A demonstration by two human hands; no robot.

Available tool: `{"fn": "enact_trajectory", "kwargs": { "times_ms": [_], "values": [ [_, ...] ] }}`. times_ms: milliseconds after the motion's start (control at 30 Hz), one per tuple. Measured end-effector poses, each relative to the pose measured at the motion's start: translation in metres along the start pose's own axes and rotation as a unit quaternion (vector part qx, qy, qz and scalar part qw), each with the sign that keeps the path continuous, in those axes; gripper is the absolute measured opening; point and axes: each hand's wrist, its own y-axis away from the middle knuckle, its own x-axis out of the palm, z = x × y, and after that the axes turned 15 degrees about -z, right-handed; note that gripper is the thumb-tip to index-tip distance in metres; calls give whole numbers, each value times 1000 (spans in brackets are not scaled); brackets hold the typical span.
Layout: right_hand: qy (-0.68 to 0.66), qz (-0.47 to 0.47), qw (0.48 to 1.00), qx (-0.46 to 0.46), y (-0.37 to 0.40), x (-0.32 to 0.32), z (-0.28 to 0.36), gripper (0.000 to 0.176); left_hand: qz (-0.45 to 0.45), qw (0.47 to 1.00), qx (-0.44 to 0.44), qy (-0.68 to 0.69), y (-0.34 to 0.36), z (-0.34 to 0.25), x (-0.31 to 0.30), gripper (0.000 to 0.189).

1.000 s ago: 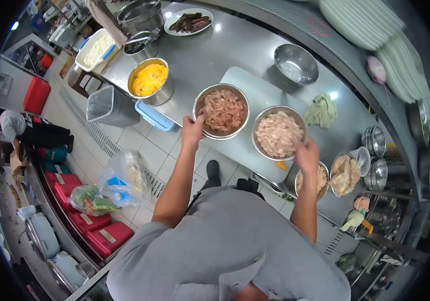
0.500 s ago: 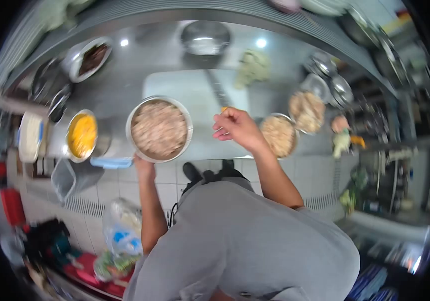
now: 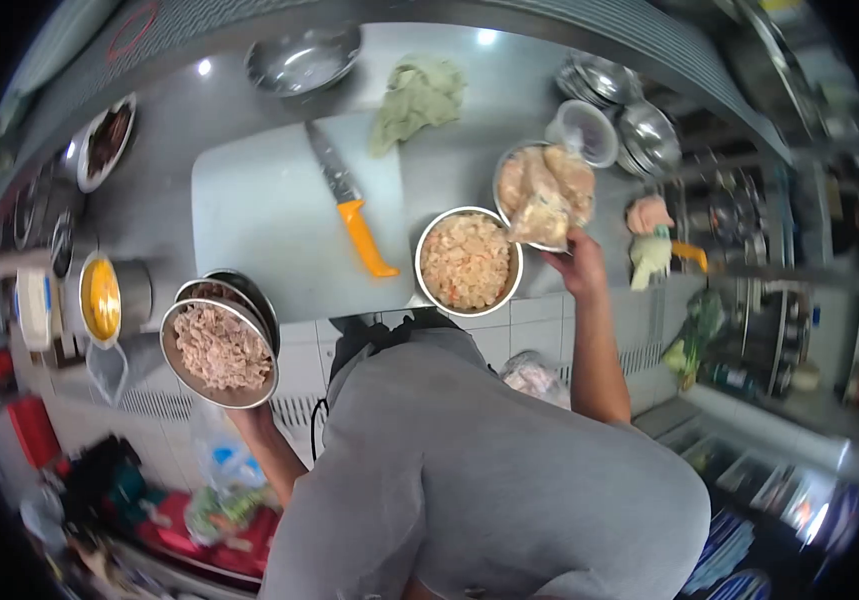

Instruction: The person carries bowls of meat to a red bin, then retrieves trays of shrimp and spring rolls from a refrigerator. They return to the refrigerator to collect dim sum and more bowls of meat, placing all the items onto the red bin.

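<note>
Left hand (image 3: 253, 420): holds chopped-meat bowl (image 3: 245, 398), fingers hidden beneath
Right hand (image 3: 579, 266): fingers pinching bagged-meat bowl (image 3: 501, 178)
Knife (image 3: 347, 199): left of these

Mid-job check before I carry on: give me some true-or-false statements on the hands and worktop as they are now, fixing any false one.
1. The knife lies on the cutting board. True.
2. The left hand grips the knife. False: it supports a tilted bowl of chopped meat.
3. The right hand is at the near side of the bowl of large pale pieces. True.
4. The green cloth lies inside a steel bowl. False: it lies at the board's far right corner.
5. The container of pale chopped food stands to the right of the board. True.
</note>
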Motion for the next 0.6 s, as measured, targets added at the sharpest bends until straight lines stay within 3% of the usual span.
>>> {"fn": "enact_trajectory", "kwargs": {
  "times_ms": [100, 133, 167, 200, 267, 300, 333, 400, 467, 500, 533, 600],
  "values": [
    [-46, 91, 995, 17, -24, -10, 5, 23, -20, 998, -17, 61, 36, 6, -10, 50],
    [-32, 113, 993, 16, -20, -8, 7, 29, -69, 995, 4, 73, 32, 19, -30, 49],
    [-32, 94, 995, 25, -33, -9, 3, 34, -67, 994, 34, 85, 37, 22, -35, 48],
    [-40, 137, 989, 39, -31, 1, 7, 37, -83, 988, 51, 124, 37, 25, -32, 46],
    [-66, 95, 992, 48, -35, 8, 10, 39, -136, 980, 80, 121, 34, 34, -37, 42],
    [-29, 102, 994, -21, -47, 0, 8, 37, -181, 968, 55, 163, 35, 42, -51, 41],
    [276, 177, 878, -348, -50, -9, 9, 37, -219, 955, 73, 187, 39, 45, -55, 41],
    [39, 160, 978, -126, -80, -12, 44, 41, -233, 947, 89, 203, 48, 54, -44, 42],
    [17, 213, 973, -86, -149, -27, 72, 47, -271, 935, 103, 202, 47, 60, -47, 43],
    [42, 199, 965, -167, -165, -21, 74, 43, -273, 932, 118, 209, 45, 64, -54, 43],
    [103, 153, 915, -359, -191, -20, 68, 43, -275, 928, 131, 216, 44, 71, -62, 43],
    [149, -45, 737, -657, -277, -32, 61, 51, -294, 923, 146, 201, 37, 87, -77, 42]
  ]
}}
